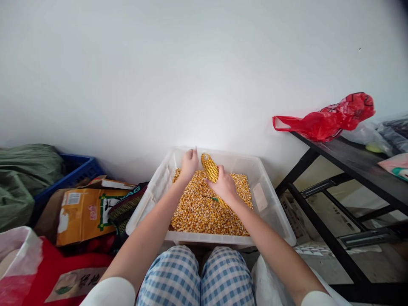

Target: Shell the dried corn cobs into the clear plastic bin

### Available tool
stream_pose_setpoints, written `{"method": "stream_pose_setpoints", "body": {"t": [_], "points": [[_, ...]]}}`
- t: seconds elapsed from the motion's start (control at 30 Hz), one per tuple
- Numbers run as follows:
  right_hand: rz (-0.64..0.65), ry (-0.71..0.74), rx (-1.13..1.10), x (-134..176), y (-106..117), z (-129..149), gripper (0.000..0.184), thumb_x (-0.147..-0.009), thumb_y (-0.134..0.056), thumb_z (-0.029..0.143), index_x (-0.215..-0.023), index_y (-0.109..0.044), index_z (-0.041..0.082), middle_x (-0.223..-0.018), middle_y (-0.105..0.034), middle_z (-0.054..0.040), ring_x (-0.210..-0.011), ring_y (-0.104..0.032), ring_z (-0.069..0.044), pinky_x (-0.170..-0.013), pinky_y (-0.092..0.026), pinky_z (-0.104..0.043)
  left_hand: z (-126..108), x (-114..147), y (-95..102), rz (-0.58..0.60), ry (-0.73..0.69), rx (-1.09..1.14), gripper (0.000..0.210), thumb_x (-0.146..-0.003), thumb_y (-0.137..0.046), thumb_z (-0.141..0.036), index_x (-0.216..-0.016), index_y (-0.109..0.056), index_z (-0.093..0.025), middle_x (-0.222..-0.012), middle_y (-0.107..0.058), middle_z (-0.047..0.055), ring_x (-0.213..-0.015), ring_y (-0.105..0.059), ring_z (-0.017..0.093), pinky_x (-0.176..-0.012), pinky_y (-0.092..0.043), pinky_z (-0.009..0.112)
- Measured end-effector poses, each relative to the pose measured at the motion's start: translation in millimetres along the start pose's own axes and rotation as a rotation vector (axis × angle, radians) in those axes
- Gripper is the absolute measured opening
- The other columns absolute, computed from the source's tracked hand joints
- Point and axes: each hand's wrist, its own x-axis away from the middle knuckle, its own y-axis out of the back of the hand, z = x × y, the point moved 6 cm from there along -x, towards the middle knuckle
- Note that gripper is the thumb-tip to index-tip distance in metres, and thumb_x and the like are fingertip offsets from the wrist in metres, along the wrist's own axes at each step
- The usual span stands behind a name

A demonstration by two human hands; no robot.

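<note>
My right hand [225, 184] is wrapped round a dried yellow corn cob [209, 167], which tilts up over the plastic bin. Beside it on the left, my left hand [190, 162] is closed with its fingers curled; whatever it may hold is hidden. The two hands are apart. Below them, loose corn kernels [197, 208] cover the floor of the translucent bin [149, 208]. On the kernels under my right wrist lies a second cob [222, 203], partly covered. A thin tool with a green part [214, 198] lies next to that cob.
A white wall rises behind the bin. On the left are a blue crate [79, 172], an orange cardboard box [79, 212] and a red sack [60, 272]. To the right stands a black-framed table [347, 159] with a red plastic bag [331, 121] on it.
</note>
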Motion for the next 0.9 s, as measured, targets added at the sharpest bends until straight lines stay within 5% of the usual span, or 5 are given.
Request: {"method": "stream_pose_setpoints", "body": {"t": [0.13, 0.33, 0.6, 0.9], "points": [[-0.036, 0.011, 0.098, 0.4, 4.0, -1.3, 0.052, -0.074, -0.053, 0.052, -0.112, -0.039, 0.019, -0.090, -0.059, -0.0089, -0.084, -0.055, -0.023, -0.065, -0.039, -0.030, 5.6, 3.9, -3.3, 0.073, 0.091, -0.019, 0.043, -0.083, -0.034, -0.045, -0.050, -0.038, -0.019, -0.040, -0.036, -0.002, -0.040, -0.035, 0.010, -0.044, -0.023, 0.024], [-0.074, 0.037, 0.246, -0.6, 5.4, -4.7, 0.047, -0.077, -0.054, 0.043, -0.115, -0.039, 0.020, -0.091, -0.053, -0.0101, -0.088, -0.050, -0.024, -0.067, -0.039, -0.031, -6.8, 20.4, -29.7, 0.223, -0.110, -0.210, 0.043, -0.080, -0.044, -0.042, -0.045, -0.038, -0.017, -0.040, -0.035, -0.002, -0.042, -0.031, 0.009, -0.046, -0.017, 0.024], [-0.071, 0.111, 0.309, -1.1, 7.3, -4.5, 0.054, -0.076, -0.057, 0.038, -0.125, -0.036, 0.024, -0.095, -0.049, -0.0098, -0.092, -0.044, -0.023, -0.070, -0.036, -0.031, 1.7, -3.4, 10.0, -0.017, 0.050, -0.030, 0.040, -0.081, -0.040, -0.040, -0.048, -0.040, -0.019, -0.040, -0.038, -0.001, -0.040, -0.035, 0.011, -0.044, -0.021, 0.023], [-0.094, 0.247, 0.425, 2.1, 6.4, 1.9, 0.046, -0.082, -0.045, 0.016, -0.127, -0.039, 0.028, -0.094, -0.047, -0.0102, -0.092, -0.040, -0.022, -0.078, -0.032, -0.033, 17.5, 11.6, -20.8, 0.254, 0.079, -0.283, 0.037, -0.066, -0.060, -0.034, -0.037, -0.043, -0.019, -0.036, -0.032, -0.001, -0.042, -0.037, 0.014, -0.047, -0.019, 0.023]]}}
